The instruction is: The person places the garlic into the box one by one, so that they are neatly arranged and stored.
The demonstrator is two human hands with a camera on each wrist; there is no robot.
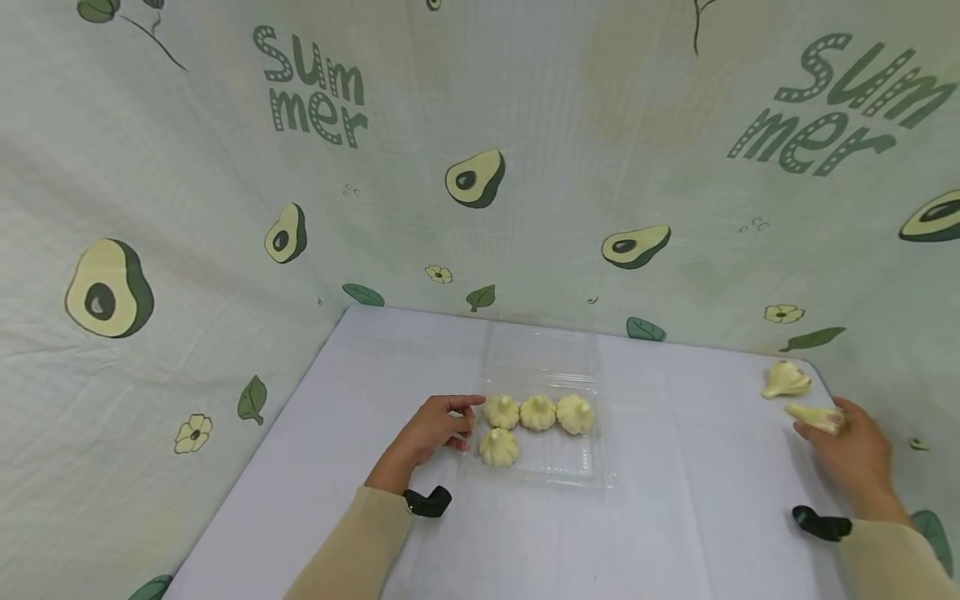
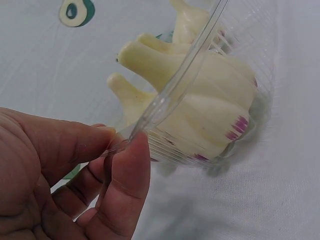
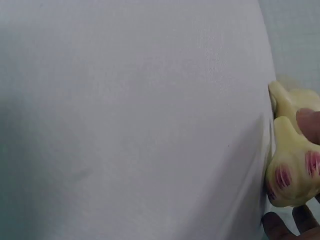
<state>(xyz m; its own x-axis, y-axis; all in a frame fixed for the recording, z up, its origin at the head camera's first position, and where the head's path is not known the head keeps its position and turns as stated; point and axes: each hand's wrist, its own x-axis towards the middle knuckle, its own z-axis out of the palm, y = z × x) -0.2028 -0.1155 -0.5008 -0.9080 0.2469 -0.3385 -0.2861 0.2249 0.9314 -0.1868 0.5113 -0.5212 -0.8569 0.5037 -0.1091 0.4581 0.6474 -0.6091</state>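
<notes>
Tan sleeves [image 1: 348,546] lie nearest the head camera, and black wristbands [image 1: 429,502] sit just behind my fingers [image 1: 465,401]. With my left hand [image 1: 433,429] I pinch the left rim of a clear plastic container [image 1: 558,454] between thumb and fingers. Just right of those fingers, 4 garlic bulbs [image 1: 537,413] sit inside it: 3 side by side in the far row, and 1 in the near row, in front of the leftmost. In the left wrist view, purple streaks mark the bulb closest to my fingertips. The container's lid [image 1: 538,350] lies open, folded back beyond these bulbs on the white surface [image 1: 690,467].

Well to the right, my right hand [image 1: 858,454] grips 1 loose garlic bulb [image 1: 819,418] near the surface's right edge, its stem pointing left, away from my palm. I cannot tell whether it touches the surface. Just beyond my right fingers, another garlic bulb [image 1: 787,379] rests on its side, its stem also pointing left. Past my hands hangs a pale cloth [image 1: 540,83] printed with avocados, flowers, leaves and the word "summer".
</notes>
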